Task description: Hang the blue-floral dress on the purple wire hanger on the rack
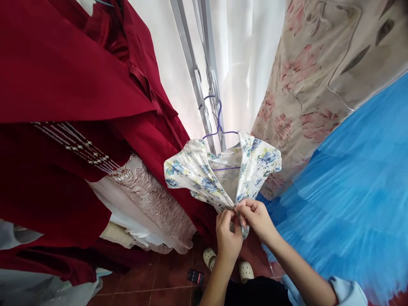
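Observation:
A white floral top (pixel 207 176) with blue and yellow flowers hangs on a purple wire hanger (pixel 219 123), its hook caught on a grey metal stand. At the bottom of its V-shaped neckline, my left hand (pixel 228 231) pinches the front edge of the cloth. Close beside it, my right hand (pixel 255 214) pinches the opposite edge at the same spot. The fingertips of both hands nearly meet there. Whatever small fastening may lie between them is hidden by the fingers. The lower part of the top hangs behind my hands.
Dark red garments (pixel 76 72) hang at left, above a pink lace skirt (pixel 159 204). A blue ruffled skirt (pixel 344 182) and beige floral cloth (pixel 296 93) fill the right. The metal stand (pixel 189 40) rises before a white curtain (pixel 248 55). A phone (pixel 195 276) lies on the tiled floor.

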`<move>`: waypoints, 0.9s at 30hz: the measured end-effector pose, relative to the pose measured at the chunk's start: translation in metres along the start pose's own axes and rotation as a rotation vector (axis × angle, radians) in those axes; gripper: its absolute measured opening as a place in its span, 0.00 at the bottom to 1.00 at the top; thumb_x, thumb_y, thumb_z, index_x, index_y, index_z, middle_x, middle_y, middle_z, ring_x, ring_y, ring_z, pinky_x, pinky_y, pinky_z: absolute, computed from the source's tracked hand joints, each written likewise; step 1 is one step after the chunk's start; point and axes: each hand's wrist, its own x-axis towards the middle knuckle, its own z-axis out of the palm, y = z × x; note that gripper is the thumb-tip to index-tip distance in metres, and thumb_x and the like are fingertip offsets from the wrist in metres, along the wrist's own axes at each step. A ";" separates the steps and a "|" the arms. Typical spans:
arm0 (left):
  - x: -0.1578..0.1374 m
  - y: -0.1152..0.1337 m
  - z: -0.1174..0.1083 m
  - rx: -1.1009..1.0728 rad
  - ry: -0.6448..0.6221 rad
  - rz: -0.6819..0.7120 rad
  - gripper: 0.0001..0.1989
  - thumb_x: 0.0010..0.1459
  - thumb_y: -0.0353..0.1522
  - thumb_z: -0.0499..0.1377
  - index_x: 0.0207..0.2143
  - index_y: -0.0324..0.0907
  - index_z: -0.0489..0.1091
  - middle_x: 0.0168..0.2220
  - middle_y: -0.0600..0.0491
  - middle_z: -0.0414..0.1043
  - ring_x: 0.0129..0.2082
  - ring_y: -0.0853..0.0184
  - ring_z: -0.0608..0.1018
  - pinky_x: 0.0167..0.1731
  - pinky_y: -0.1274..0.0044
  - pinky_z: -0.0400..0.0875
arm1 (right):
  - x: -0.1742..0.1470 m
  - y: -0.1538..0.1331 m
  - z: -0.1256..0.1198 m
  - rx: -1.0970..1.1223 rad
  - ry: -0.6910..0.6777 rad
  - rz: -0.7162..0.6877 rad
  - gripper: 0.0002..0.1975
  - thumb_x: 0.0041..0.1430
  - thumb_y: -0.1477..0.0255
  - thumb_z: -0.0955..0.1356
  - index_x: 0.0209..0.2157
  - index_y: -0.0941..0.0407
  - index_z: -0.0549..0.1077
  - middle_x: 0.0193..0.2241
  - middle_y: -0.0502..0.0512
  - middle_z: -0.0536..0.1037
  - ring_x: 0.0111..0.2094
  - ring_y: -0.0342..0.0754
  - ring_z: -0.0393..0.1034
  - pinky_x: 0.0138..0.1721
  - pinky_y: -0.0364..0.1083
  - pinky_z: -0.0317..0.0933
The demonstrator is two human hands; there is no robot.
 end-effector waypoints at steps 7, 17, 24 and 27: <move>0.031 -0.002 -0.022 0.403 -0.329 0.108 0.12 0.56 0.21 0.52 0.37 0.42 0.72 0.37 0.47 0.75 0.36 0.57 0.75 0.37 0.70 0.67 | 0.060 -0.065 0.026 -0.007 0.103 -0.192 0.14 0.56 0.61 0.70 0.25 0.57 0.72 0.11 0.46 0.69 0.12 0.39 0.56 0.15 0.39 0.50; 0.059 -0.037 -0.013 0.329 -0.561 0.209 0.13 0.46 0.22 0.59 0.32 0.42 0.77 0.30 0.45 0.78 0.29 0.56 0.79 0.31 0.71 0.70 | 0.091 -0.115 0.057 -0.040 0.199 -0.378 0.15 0.58 0.60 0.68 0.25 0.57 0.72 0.11 0.47 0.70 0.12 0.39 0.56 0.15 0.39 0.52; 0.139 0.014 -0.086 -0.177 -0.119 0.321 0.15 0.64 0.30 0.56 0.54 0.44 0.68 0.32 0.53 0.75 0.31 0.67 0.77 0.36 0.77 0.72 | 0.072 -0.099 0.053 -0.039 0.140 -0.264 0.14 0.58 0.61 0.65 0.23 0.55 0.67 0.10 0.45 0.68 0.11 0.39 0.56 0.15 0.39 0.50; 0.167 0.037 -0.104 -0.094 -0.097 0.404 0.14 0.66 0.32 0.56 0.53 0.44 0.69 0.29 0.55 0.73 0.28 0.69 0.75 0.32 0.78 0.70 | 0.067 -0.094 0.053 -0.077 0.071 -0.290 0.15 0.62 0.63 0.63 0.23 0.55 0.66 0.12 0.45 0.68 0.13 0.39 0.57 0.16 0.39 0.51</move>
